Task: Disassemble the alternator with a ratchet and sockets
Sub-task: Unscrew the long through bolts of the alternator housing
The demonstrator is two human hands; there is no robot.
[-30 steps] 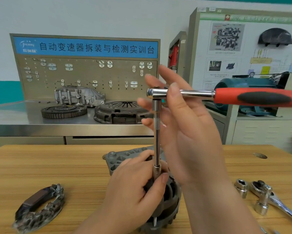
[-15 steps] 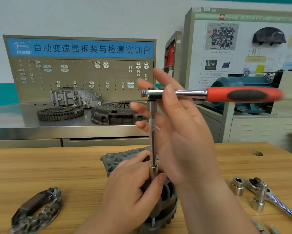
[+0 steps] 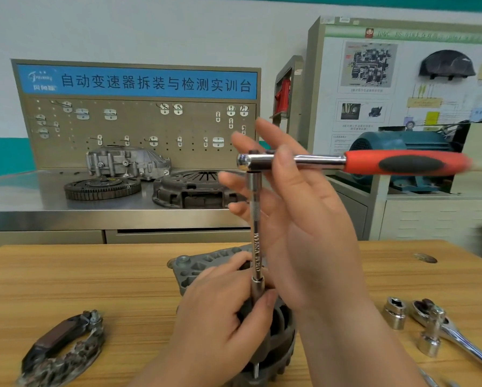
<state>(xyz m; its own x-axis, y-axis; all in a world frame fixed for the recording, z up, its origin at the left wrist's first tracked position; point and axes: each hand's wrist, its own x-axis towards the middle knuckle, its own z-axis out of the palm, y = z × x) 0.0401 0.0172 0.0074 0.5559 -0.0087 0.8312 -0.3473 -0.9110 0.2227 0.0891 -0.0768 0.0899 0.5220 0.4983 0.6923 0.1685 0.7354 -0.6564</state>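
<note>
The dark alternator [image 3: 278,339] stands on the wooden table [image 3: 80,283], mostly hidden under my hands. A ratchet [image 3: 401,162] with a red and black handle lies level above it, its handle pointing right. A long chrome extension bar [image 3: 256,236] runs straight down from the ratchet head to the alternator's top. My left hand [image 3: 223,317] wraps the alternator and pinches the bar's lower end. My right hand [image 3: 295,213] holds the ratchet at its head, thumb over the chrome neck and fingers spread behind the bar.
A removed rectifier part [image 3: 61,350] lies front left. At the right lie a loose socket [image 3: 395,312] and a second chrome ratchet [image 3: 454,336] with a socket. A grey cover plate [image 3: 200,266] lies behind the alternator. Clutch parts [image 3: 189,191] sit on the steel bench behind.
The ratchet handle has stayed pointing right with only a slight shift. Both hands keep their grips; the camera view has shifted a little.
</note>
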